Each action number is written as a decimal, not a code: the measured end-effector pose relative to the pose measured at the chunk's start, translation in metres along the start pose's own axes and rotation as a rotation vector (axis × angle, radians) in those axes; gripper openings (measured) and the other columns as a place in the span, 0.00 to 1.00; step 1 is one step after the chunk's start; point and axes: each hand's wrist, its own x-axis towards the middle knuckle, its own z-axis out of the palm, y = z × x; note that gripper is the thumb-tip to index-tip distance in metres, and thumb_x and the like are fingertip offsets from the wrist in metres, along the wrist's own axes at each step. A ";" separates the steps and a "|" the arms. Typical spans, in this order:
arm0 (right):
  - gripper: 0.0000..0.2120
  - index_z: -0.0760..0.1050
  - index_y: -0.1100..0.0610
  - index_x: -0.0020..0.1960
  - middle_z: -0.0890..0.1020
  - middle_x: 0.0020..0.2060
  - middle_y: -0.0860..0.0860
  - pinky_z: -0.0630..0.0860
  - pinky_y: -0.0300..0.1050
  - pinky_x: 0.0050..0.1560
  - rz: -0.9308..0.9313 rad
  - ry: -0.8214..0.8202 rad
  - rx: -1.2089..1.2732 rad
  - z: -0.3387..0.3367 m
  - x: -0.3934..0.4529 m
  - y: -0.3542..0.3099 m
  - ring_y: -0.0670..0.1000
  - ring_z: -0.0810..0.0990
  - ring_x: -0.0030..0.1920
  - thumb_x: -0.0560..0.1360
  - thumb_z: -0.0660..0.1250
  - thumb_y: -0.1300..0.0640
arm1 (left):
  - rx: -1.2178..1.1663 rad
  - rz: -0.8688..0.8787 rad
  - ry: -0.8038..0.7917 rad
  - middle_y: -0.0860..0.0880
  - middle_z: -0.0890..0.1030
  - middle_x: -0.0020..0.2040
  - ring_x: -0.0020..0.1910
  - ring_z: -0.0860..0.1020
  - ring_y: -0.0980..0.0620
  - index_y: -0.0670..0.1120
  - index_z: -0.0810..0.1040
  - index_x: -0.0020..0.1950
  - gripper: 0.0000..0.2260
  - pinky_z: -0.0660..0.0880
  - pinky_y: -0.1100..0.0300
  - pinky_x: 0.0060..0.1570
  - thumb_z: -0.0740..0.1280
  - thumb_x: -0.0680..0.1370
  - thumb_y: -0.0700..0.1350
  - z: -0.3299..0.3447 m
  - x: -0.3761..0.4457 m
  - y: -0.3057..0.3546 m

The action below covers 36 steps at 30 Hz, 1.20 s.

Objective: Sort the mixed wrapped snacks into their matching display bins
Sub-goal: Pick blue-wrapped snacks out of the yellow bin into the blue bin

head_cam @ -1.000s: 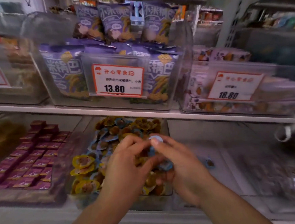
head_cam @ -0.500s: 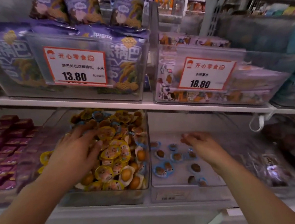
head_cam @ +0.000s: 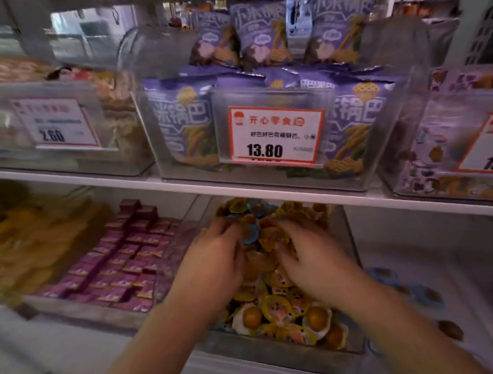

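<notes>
Both hands have come back together since half a second ago, when the right hand was over the next bin. Now the left hand [head_cam: 216, 263] and the right hand [head_cam: 312, 255] lie side by side, palms down, on the heap of round wrapped snacks [head_cam: 281, 305] in the clear middle bin [head_cam: 282, 352] on the lower shelf. Fingers are bent and dig into the heap beside a blue-rimmed snack [head_cam: 250, 235]. Blur hides whether either hand pinches one. More blue-rimmed ones [head_cam: 382, 276] lie in the bin to the right.
</notes>
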 end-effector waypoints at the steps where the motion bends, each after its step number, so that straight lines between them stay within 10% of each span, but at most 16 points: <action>1: 0.20 0.68 0.48 0.73 0.75 0.67 0.51 0.68 0.43 0.66 0.022 -0.020 -0.036 0.006 0.008 -0.002 0.53 0.74 0.66 0.81 0.60 0.50 | 0.016 -0.019 -0.025 0.46 0.76 0.60 0.54 0.77 0.41 0.49 0.76 0.65 0.16 0.76 0.48 0.52 0.64 0.77 0.43 0.004 0.005 -0.001; 12: 0.16 0.80 0.48 0.59 0.82 0.54 0.52 0.78 0.47 0.51 0.150 -0.109 -0.279 0.014 0.025 0.008 0.54 0.81 0.53 0.78 0.62 0.43 | 0.149 -0.061 -0.170 0.46 0.68 0.72 0.69 0.68 0.42 0.48 0.63 0.75 0.26 0.67 0.50 0.66 0.61 0.79 0.56 0.026 0.030 -0.015; 17: 0.12 0.82 0.48 0.55 0.83 0.53 0.51 0.76 0.44 0.50 0.160 -0.062 -0.236 -0.002 0.020 0.012 0.55 0.80 0.54 0.75 0.66 0.47 | 0.250 -0.072 -0.136 0.46 0.75 0.63 0.60 0.76 0.42 0.49 0.68 0.70 0.21 0.72 0.50 0.52 0.63 0.79 0.54 0.028 0.034 -0.003; 24: 0.11 0.82 0.53 0.55 0.84 0.53 0.54 0.76 0.48 0.55 0.178 0.151 -0.086 -0.016 0.010 0.016 0.58 0.80 0.55 0.73 0.70 0.60 | -0.247 -0.099 -0.027 0.52 0.83 0.58 0.55 0.81 0.50 0.53 0.80 0.63 0.17 0.78 0.55 0.54 0.68 0.76 0.39 0.017 0.027 0.006; 28: 0.07 0.83 0.52 0.53 0.85 0.50 0.52 0.76 0.46 0.52 0.179 0.143 0.048 -0.023 0.006 0.014 0.55 0.81 0.53 0.75 0.71 0.57 | -0.807 -0.301 0.059 0.57 0.84 0.38 0.38 0.82 0.61 0.50 0.81 0.49 0.06 0.77 0.67 0.37 0.71 0.77 0.38 0.005 0.025 0.010; 33: 0.09 0.80 0.50 0.45 0.84 0.43 0.45 0.78 0.35 0.49 0.366 0.217 0.608 -0.021 -0.004 -0.005 0.47 0.83 0.47 0.76 0.70 0.64 | -1.373 -0.596 0.073 0.44 0.86 0.46 0.46 0.85 0.48 0.40 0.79 0.52 0.04 0.82 0.54 0.44 0.65 0.80 0.37 0.002 0.018 0.036; 36: 0.08 0.82 0.60 0.53 0.86 0.48 0.57 0.82 0.49 0.41 0.633 0.094 1.463 -0.017 -0.013 -0.022 0.53 0.86 0.45 0.79 0.65 0.61 | -1.001 -0.460 0.070 0.49 0.84 0.56 0.56 0.81 0.52 0.46 0.77 0.64 0.12 0.77 0.58 0.57 0.63 0.82 0.38 0.014 0.003 0.060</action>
